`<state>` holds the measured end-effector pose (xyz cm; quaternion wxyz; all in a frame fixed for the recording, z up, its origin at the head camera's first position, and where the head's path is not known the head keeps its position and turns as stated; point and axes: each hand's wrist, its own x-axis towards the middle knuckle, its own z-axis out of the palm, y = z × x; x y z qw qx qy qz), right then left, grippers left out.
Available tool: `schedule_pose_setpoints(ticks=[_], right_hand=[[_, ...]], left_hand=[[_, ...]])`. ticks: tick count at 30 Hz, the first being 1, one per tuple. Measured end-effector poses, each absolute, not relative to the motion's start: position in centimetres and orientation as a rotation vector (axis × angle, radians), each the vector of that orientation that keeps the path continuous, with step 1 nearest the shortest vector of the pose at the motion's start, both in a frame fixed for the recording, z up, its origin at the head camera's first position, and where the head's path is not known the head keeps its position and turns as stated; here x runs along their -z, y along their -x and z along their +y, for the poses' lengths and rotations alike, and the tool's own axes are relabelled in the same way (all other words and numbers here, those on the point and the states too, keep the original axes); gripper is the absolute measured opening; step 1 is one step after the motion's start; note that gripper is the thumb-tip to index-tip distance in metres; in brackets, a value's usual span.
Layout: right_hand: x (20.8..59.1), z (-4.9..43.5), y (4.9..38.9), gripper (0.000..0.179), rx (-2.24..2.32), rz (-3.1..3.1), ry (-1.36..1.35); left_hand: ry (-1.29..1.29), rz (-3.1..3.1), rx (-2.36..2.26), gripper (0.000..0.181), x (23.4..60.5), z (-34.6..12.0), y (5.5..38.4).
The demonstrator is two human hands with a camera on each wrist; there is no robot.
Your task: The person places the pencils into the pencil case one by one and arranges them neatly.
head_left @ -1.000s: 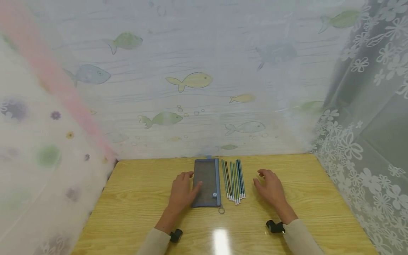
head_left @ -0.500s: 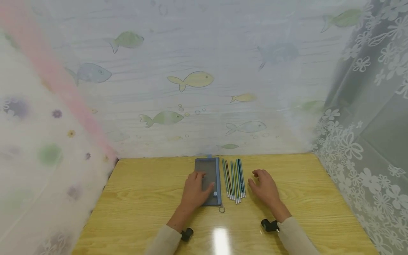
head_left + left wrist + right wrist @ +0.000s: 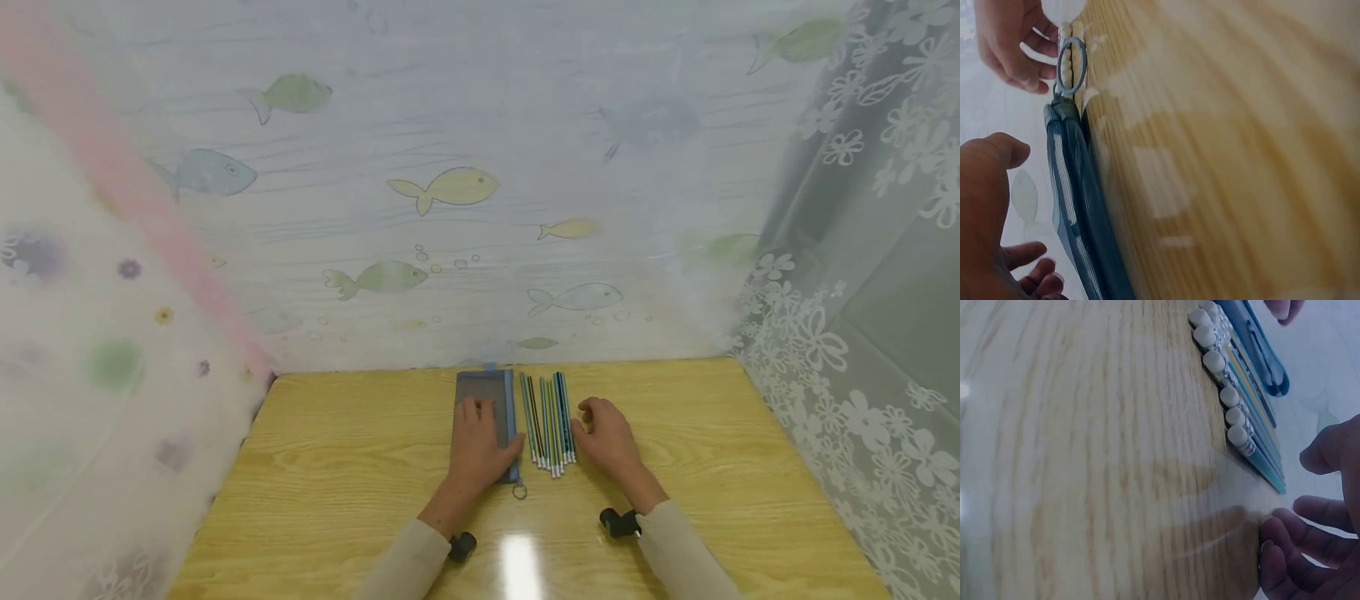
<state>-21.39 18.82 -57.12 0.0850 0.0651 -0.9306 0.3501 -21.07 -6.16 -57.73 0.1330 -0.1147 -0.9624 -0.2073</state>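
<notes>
A dark mesh zip pouch (image 3: 491, 386) with blue edging and a metal ring lies flat on the table, its zipper (image 3: 1063, 181) along the right side. My left hand (image 3: 478, 446) is over the pouch, fingers relaxed and thumb reaching past the zipper edge. Right beside the pouch, several striped pencils (image 3: 547, 417) lie side by side, their white erasers (image 3: 1215, 361) toward me. My right hand (image 3: 609, 437) is just right of the pencils, its thumb close to the outermost one and its fingers loosely bent. Neither hand holds anything.
The wood-grain table (image 3: 345, 483) ends at a fish-patterned sheet (image 3: 450, 275) just behind the pouch. Flowered sheets hang at the left and right. A black wrist camera (image 3: 618, 523) sits on the right wrist, another (image 3: 462, 547) on the left.
My left hand has moved right, from the pouch's left edge to over the pouch. My right hand has come left, nearer the pencils. Pouch and pencils stay in place.
</notes>
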Motion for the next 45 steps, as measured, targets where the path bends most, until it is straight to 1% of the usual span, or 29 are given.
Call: schedule_pose_setpoints(ticks=[4, 7, 13, 22, 25, 29, 31, 34, 45], right_hand=[[57.0, 18.6, 21.7, 0.027, -1.077, -2.811, -0.141], [57.0, 18.5, 21.8, 0.026, -1.103, -2.831, -0.104], [56.9, 18.3, 22.0, 0.028, -1.082, -2.872, -0.104], [56.7, 18.1, 22.2, 0.023, -1.003, -2.922, -0.092], [56.4, 18.0, 22.2, 0.027, -1.027, -2.936, -0.094], [56.3, 17.9, 22.3, 0.044, -1.070, -2.967, -0.087], [56.3, 17.8, 22.4, 0.051, -1.081, -2.981, -0.072], [56.4, 17.8, 22.5, 0.057, -1.091, -2.990, -0.065], [56.2, 17.6, 23.2, 0.056, -1.062, -3.027, 0.016]], left_hand=[[0.279, -2.813, 0.505, 0.089, 57.8, -5.3, 21.3], [0.261, -2.808, 0.526, 0.091, 57.9, -4.9, 21.6], [0.269, -2.775, 0.526, 0.088, 58.1, -4.3, 21.7], [0.257, -2.778, 0.575, 0.082, 58.5, -4.1, 21.7], [0.240, -2.782, 0.648, 0.079, 58.5, -4.2, 21.7], [0.241, -2.789, 0.765, 0.076, 58.5, -4.2, 21.7], [0.246, -2.784, 0.819, 0.073, 58.6, -4.3, 21.7], [0.247, -2.774, 0.896, 0.069, 58.8, -4.4, 21.8], [0.234, -2.775, 1.093, 0.039, 58.6, -4.7, 22.0]])
